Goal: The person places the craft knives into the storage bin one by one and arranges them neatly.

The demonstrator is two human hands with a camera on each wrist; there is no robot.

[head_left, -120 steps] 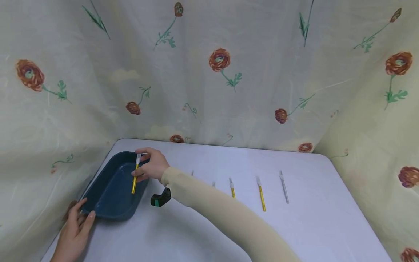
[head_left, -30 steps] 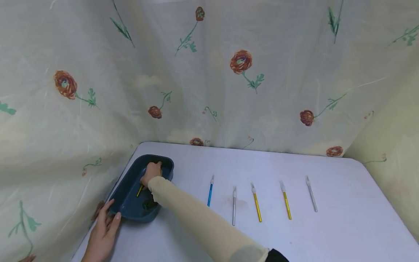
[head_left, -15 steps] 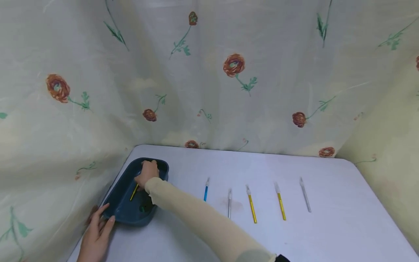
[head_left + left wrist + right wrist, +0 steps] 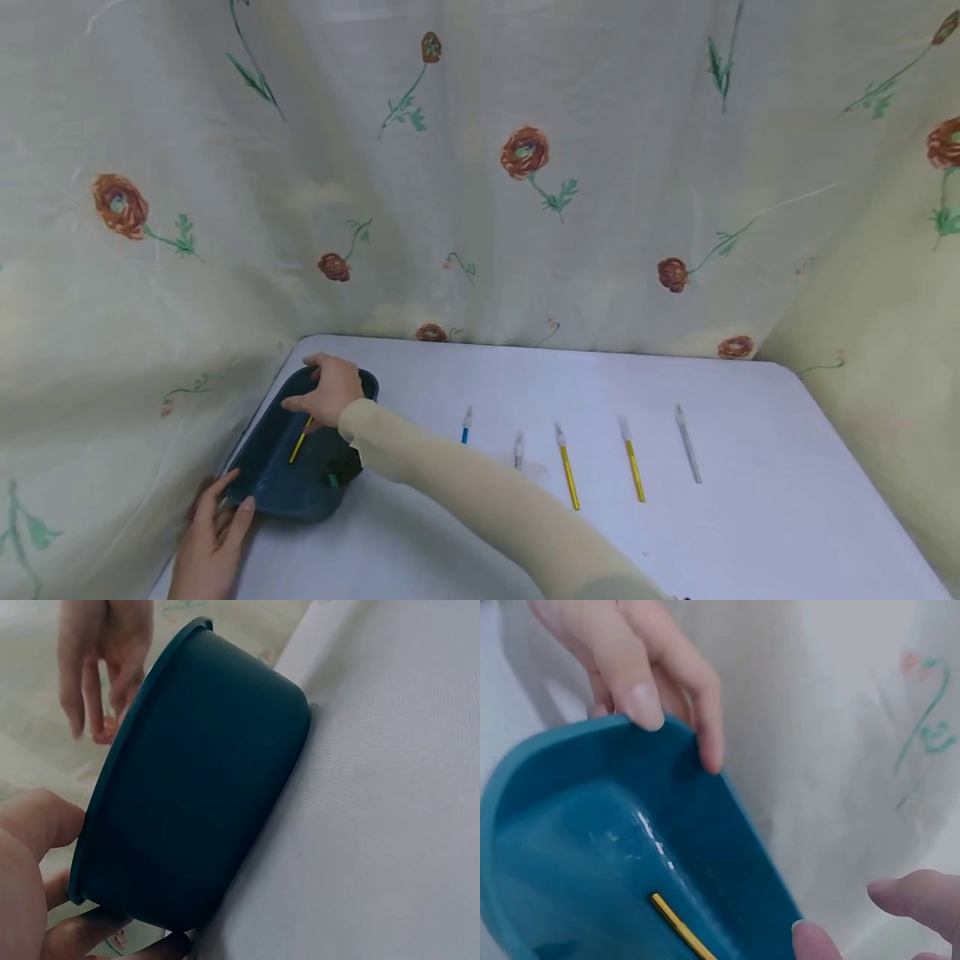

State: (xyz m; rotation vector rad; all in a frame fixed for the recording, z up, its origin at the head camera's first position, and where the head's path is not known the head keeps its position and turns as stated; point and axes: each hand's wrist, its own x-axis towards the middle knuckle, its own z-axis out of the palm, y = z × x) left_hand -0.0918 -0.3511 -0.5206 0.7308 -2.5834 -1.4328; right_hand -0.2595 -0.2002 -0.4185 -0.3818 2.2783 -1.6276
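In the head view, a dark blue plastic basin [image 4: 288,496] stands at the table's left side. My left hand [image 4: 206,537] grips its near left corner; in the right wrist view the thumb and a finger of the left hand [image 4: 641,682] lie at the rim. A craft knife with a yellow handle [image 4: 301,442] lies in the basin, its far end hidden by my right hand [image 4: 330,393]. That hand is above the basin's far part, thumb and fingers spread apart and holding nothing. The same yellow-handled knife [image 4: 679,924] shows on the basin floor in the right wrist view.
Several more craft knives lie spaced in a row on the white table: a blue one [image 4: 466,427], silver ones and yellow ones [image 4: 567,475], with a silver one [image 4: 688,443] farthest right. My right sleeve partly covers two of them. A flowered curtain [image 4: 480,208] encloses the table.
My right hand carried the yellow craft knife over the basin, lowered it inside, then let go and rose slightly with fingers spreading. The left hand kept its grip on the corner. The head view shifted.
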